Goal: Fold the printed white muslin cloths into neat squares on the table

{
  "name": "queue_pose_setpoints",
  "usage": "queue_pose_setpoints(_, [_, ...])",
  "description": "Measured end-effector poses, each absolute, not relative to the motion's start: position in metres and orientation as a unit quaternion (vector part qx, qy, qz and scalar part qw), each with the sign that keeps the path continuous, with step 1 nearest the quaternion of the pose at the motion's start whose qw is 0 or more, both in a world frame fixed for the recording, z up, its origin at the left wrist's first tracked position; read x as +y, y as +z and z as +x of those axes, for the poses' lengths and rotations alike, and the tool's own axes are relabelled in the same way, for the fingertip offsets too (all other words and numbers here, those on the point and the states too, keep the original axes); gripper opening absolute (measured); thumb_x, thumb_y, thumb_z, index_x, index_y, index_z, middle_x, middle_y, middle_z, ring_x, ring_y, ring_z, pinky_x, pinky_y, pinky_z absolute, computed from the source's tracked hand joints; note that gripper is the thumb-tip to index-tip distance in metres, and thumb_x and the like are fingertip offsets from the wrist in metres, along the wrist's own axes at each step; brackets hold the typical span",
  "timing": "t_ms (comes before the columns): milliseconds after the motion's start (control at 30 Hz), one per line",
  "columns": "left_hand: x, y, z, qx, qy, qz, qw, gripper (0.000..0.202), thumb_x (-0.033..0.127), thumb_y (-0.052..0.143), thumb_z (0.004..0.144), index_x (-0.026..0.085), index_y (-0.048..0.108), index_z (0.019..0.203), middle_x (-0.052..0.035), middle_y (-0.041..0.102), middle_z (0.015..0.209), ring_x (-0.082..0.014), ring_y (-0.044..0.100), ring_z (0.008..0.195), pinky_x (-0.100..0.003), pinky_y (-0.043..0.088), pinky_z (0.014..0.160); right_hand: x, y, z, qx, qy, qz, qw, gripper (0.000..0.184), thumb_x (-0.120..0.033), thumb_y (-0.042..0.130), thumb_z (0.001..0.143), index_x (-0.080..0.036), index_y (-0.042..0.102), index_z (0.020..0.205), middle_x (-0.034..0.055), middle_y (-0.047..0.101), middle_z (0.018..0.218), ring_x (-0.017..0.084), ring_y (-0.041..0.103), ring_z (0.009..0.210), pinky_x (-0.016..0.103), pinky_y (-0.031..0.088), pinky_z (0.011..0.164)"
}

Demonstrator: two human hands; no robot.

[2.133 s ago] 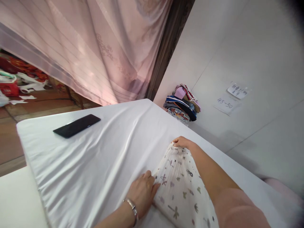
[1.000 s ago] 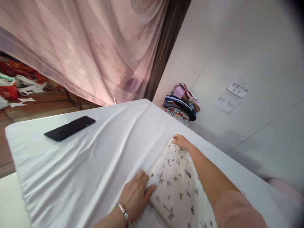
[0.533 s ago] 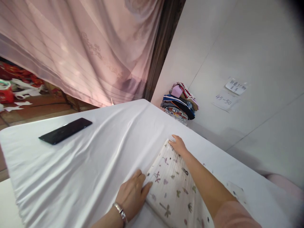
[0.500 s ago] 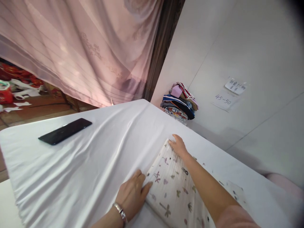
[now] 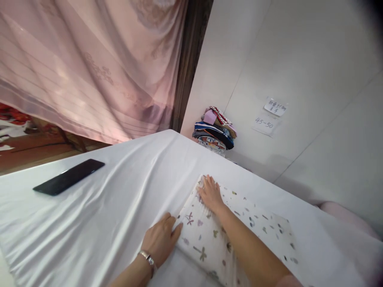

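Observation:
A white cloth printed with small plants and animals (image 5: 206, 241) lies partly folded over, one layer reaching out to the right. At its left edge, my left hand (image 5: 160, 237), with a silver bracelet on the wrist, has the thumb on the fabric and the other fingers bent beside it; it appears to grip the edge. My right hand (image 5: 211, 194) rests flat near the far corner of the fold, fingers spread, pressing on the cloth. My right forearm hides part of the print.
The table has a wrinkled white cover (image 5: 128, 203). A black phone (image 5: 68, 176) lies at the left. Behind the table's far edge, a stack of folded clothes (image 5: 214, 133) stands against the white wall (image 5: 299, 52), which bears paper notes (image 5: 265, 124). A pink curtain (image 5: 98, 71) hangs at the back.
My right hand has gone from the cloth's far corner edge to lying flat on it with spread fingers. My left hand stays at the left edge. The view has shifted slightly right.

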State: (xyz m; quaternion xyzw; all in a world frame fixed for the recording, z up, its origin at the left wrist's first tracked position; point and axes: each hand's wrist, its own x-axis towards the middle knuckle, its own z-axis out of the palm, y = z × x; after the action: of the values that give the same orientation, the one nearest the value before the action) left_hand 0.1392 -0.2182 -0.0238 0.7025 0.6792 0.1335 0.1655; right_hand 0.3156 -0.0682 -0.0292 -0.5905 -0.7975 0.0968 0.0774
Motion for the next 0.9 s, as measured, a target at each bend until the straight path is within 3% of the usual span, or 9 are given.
queue_pose_setpoints(200, [-0.218,-0.021,0.139,0.683,0.124,0.701,0.162,0.035,0.038,0.024,0.089,0.019,0.052,0.078,-0.0028,0.054,0.091,-0.0138,0.056,0.076,-0.027,0.039,0.065,-0.084,-0.028,0.311,-0.793,0.145,-0.59,0.044,0.063,-0.053,0.023,0.087,-0.015,0.025,0.138,0.0082,0.014,0.147,0.021,0.007,0.135,0.044,0.005,0.106])
queue_pose_setpoints(367, [-0.219,-0.021,0.139,0.679,0.13,0.707,0.147,0.034,0.038,0.026,0.089,0.019,0.052,0.077,-0.002,0.054,0.09,-0.0132,0.057,0.075,-0.026,0.038,0.064,-0.117,-0.026,0.309,-0.802,0.122,-0.576,0.101,0.062,-0.051,0.026,0.086,-0.017,0.027,0.137,0.0075,0.014,0.147,0.022,0.005,0.135,0.044,0.003,0.107])
queue_pose_setpoints(500, [-0.22,-0.023,0.139,0.681,0.142,0.706,0.133,0.032,0.038,0.027,0.088,0.019,0.051,0.077,-0.0015,0.055,0.088,-0.014,0.057,0.076,-0.026,0.037,0.062,-0.152,-0.026,0.317,-0.807,0.131,-0.568,0.1,0.061,-0.052,0.027,0.086,-0.02,0.026,0.138,0.0045,0.014,0.147,0.022,0.005,0.135,0.043,0.002,0.108])
queue_pose_setpoints(633, [-0.221,-0.023,0.14,0.687,0.151,0.698,0.135,0.029,0.038,0.029,0.087,0.02,0.05,0.078,-0.0012,0.056,0.087,-0.0142,0.058,0.075,-0.026,0.036,0.061,-0.163,-0.014,0.341,-0.79,0.088,-0.594,0.126,0.062,-0.05,0.024,0.087,-0.019,0.021,0.14,0.0029,0.01,0.147,0.02,0.004,0.135,0.041,0.0,0.108])
queue_pose_setpoints(800, [-0.221,-0.025,0.141,0.709,0.177,0.667,0.146,0.019,0.037,0.035,0.085,0.021,0.047,0.087,-0.0007,0.061,0.086,-0.0158,0.059,0.079,-0.027,0.036,0.064,-0.151,-0.01,0.375,-0.744,0.009,-0.651,0.147,0.063,-0.05,0.021,0.087,-0.013,0.024,0.138,0.0073,0.015,0.147,0.022,0.005,0.135,0.043,0.003,0.108])
queue_pose_setpoints(900, [-0.22,-0.028,0.142,0.718,0.182,0.654,0.157,0.016,0.035,0.038,0.083,0.022,0.045,0.089,-0.0005,0.062,0.085,-0.0168,0.06,0.079,-0.027,0.036,0.064,-0.142,-0.027,0.39,-0.708,0.017,-0.699,0.1,0.064,-0.049,0.021,0.086,-0.012,0.024,0.138,0.0084,0.013,0.147,0.022,0.005,0.135,0.045,0.004,0.107])
